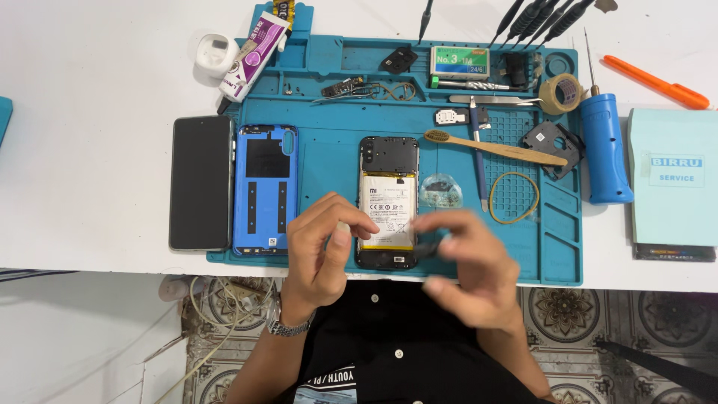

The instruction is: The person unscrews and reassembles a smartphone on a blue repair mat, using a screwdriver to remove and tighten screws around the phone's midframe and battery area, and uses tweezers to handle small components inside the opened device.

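Phone repair bench. A blue mat (329, 161) covers a white table (90, 112). On the mat: an opened phone (387, 202) and a back cover (266, 191). Above the mat: screwdrivers (535, 19). Right of it: a blue driver (604, 146). Left of it: a second phone (200, 183).

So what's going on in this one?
A person sits at a white table with a blue repair mat on it. An opened phone lies on the mat with its back off and battery showing. The left hand and right hand are raised just over the phone's lower end, pinching something small and dark between them; motion blur hides what it is. The blue back cover and a dark second phone lie to the left, a wooden brush to the right.
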